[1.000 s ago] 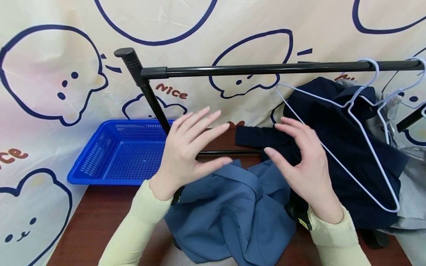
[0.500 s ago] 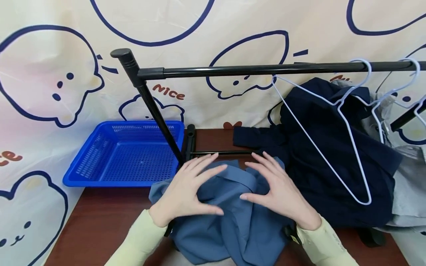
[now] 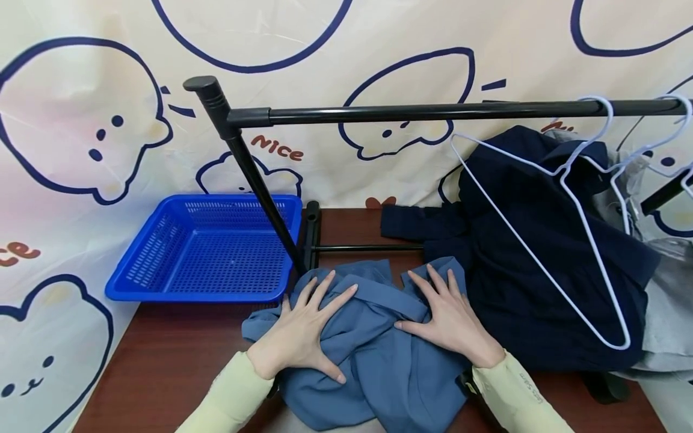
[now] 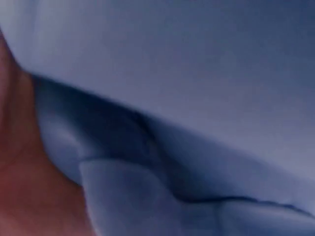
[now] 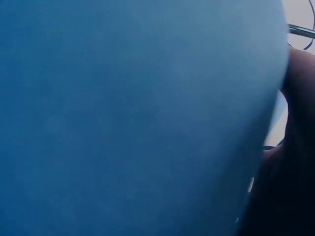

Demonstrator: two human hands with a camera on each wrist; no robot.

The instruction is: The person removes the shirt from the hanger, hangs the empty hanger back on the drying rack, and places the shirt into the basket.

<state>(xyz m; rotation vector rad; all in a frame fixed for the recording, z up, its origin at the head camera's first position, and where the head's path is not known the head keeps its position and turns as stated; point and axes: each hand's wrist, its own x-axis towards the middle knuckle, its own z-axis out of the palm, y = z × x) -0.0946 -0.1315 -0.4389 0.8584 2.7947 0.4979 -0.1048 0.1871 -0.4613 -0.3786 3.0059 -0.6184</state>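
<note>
A crumpled blue-grey garment lies bunched on the table in the head view. On its left part rests my left hand, palm down with fingers spread. My right hand presses on its upper right part, fingers also splayed. Folded blue fabric fills most of the left wrist view, with skin at the left edge. In the right wrist view the cloth covers nearly everything, and a dark strip of the hand shows at the right.
A blue plastic basket stands at the left. Behind the garment rises a black clothes rack. White hangers hang from its bar at the right, in front of a dark navy garment and grey clothing. The table is reddish brown.
Both hands have come down from above the blue-grey garment onto it, fingers spread. The cloth's left side now bulges further toward the basket. The near hanger sways slightly.
</note>
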